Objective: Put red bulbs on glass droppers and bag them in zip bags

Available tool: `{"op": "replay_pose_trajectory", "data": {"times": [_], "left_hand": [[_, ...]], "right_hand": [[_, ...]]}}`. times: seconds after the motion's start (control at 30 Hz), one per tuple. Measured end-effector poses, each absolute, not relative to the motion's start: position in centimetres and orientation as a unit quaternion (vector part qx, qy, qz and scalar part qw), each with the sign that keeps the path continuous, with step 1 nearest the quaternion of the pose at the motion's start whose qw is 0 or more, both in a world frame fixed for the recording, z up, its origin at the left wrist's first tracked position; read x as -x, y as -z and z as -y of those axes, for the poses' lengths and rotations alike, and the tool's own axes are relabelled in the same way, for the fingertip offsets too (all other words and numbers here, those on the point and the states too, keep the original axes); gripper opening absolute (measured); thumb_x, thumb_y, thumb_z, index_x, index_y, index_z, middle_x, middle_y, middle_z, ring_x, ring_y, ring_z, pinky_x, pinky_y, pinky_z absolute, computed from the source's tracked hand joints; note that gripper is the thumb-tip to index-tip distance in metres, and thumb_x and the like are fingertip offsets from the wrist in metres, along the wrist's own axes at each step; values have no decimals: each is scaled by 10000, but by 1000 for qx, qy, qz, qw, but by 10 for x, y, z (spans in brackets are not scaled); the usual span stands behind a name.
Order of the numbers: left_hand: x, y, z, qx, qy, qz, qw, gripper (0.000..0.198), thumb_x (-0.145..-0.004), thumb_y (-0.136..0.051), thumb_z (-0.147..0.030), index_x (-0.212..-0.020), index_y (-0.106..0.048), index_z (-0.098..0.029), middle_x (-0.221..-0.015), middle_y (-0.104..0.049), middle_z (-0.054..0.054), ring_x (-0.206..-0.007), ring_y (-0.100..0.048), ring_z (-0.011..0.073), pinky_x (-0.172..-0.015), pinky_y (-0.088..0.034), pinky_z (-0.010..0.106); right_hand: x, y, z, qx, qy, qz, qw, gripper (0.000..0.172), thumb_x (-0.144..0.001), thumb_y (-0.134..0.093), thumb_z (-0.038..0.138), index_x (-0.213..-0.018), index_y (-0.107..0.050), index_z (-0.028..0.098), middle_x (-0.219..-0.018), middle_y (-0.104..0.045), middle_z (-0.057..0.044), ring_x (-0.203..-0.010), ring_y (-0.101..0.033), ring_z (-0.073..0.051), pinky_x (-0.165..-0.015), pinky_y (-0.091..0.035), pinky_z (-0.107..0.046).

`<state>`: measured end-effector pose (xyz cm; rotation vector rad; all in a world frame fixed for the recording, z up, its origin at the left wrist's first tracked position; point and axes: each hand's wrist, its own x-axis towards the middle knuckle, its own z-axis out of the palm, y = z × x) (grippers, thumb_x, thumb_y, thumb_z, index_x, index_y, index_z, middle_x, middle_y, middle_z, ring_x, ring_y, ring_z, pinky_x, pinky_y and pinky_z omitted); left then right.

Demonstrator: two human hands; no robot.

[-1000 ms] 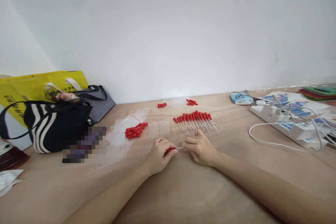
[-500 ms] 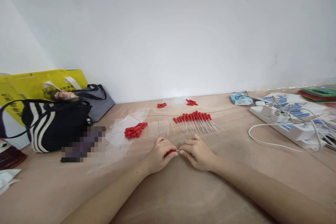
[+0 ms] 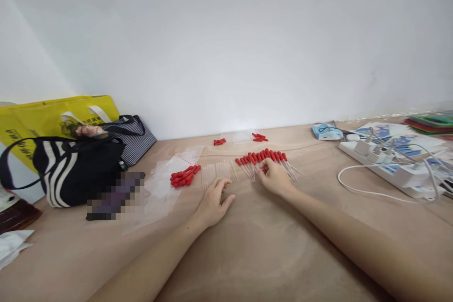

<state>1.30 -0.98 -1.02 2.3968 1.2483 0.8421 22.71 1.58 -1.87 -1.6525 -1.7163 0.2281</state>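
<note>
My left hand (image 3: 214,200) lies on the tan table (image 3: 269,245) with its fingers spread and nothing in it, its fingertips just short of a row of clear glass tubes (image 3: 214,171). A pile of red rubber caps (image 3: 184,176) sits left of the tubes on a clear plastic bag (image 3: 161,188). My right hand (image 3: 273,175) rests on a row of several finished droppers with red caps (image 3: 283,159). Its fingers are curled in a pinch on one dropper at the row's middle.
Two small heaps of red caps (image 3: 219,141) (image 3: 259,137) lie near the wall. A striped black bag (image 3: 71,170) and a yellow bag (image 3: 42,115) stand at the left. On the right are a white power strip (image 3: 389,165) with cables, a face mask (image 3: 325,131) and papers.
Both hands held one dropper together before. My right hand has carried it forward to the row of droppers, and my left hand has let go, opened and reached toward the clear tubes.
</note>
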Motion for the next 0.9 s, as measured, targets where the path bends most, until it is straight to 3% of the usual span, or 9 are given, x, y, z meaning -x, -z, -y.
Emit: {"op": "replay_pose_trajectory", "data": {"times": [0.33,0.77,0.9], "left_hand": [[-12,6,9,-862,-260,-410,145,119,-771,-492,-184,-878,-544,-177,-900,-539,48,-823,-534,178,-745,-432,320],[-12,8,8,-872,-255,-392,141,96,-778,-487,-210,-816,-570,-181,-838,-567,35,-808,-533,175,-733,-423,308],[-11,9,6,-861,-265,-420,114,97,-776,-492,-229,-792,-576,-184,-821,-577,32,-778,-539,175,-698,-420,298]], "right_hand": [[-204,9,-45,760,-58,587,273,147,-734,-455,226,-840,-549,189,-777,-648,-54,-766,-588,-206,-662,-307,-294],[-197,9,-38,710,-29,648,275,191,-761,-452,315,-774,-609,207,-822,-656,-26,-813,-569,-177,-744,-254,-321],[-175,7,-34,681,-3,698,223,249,-776,-426,353,-772,-625,205,-806,-658,-50,-828,-566,-194,-755,-243,-340]]}}
